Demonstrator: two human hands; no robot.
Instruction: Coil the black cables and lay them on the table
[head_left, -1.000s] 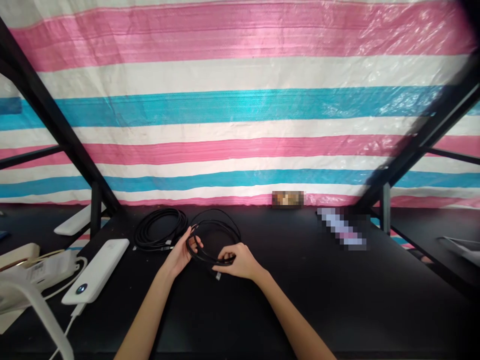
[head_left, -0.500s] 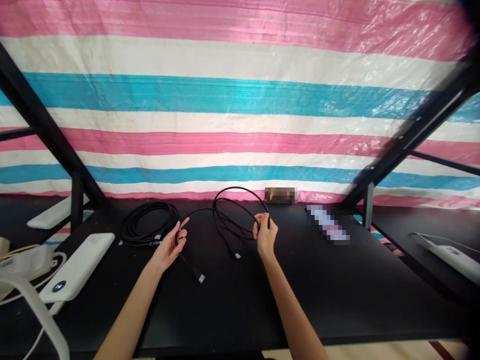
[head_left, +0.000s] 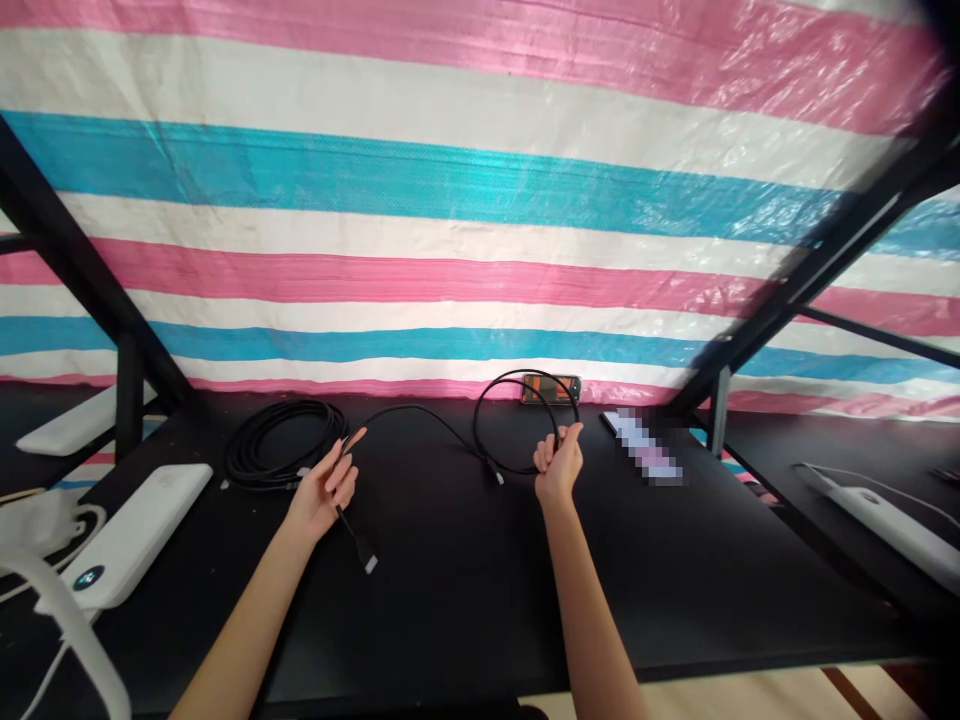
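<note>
A thin black cable (head_left: 420,418) stretches over the black table (head_left: 480,590) between both hands. My left hand (head_left: 324,490) pinches one end of it, and the silver-tipped plug (head_left: 365,556) hangs below the fingers. My right hand (head_left: 559,465) is closed round the rest of the cable, which forms a loop (head_left: 525,420) held upright above the table. The cable's other plug (head_left: 495,473) dangles left of that hand. A second black cable lies as a flat coil (head_left: 281,455) just left of my left hand.
A white power bank (head_left: 131,535) with a white lead lies at the table's left edge. Behind the right hand sit a small orange-and-black object (head_left: 550,388) and a blurred flat item (head_left: 645,447). A white bar (head_left: 877,520) lies far right. Black frame struts (head_left: 82,270) slant up on both sides.
My hands have drawn apart, the right going right and up with the cable. The coil has unwound from several loops to a single one, and a straight run now spans the gap.
</note>
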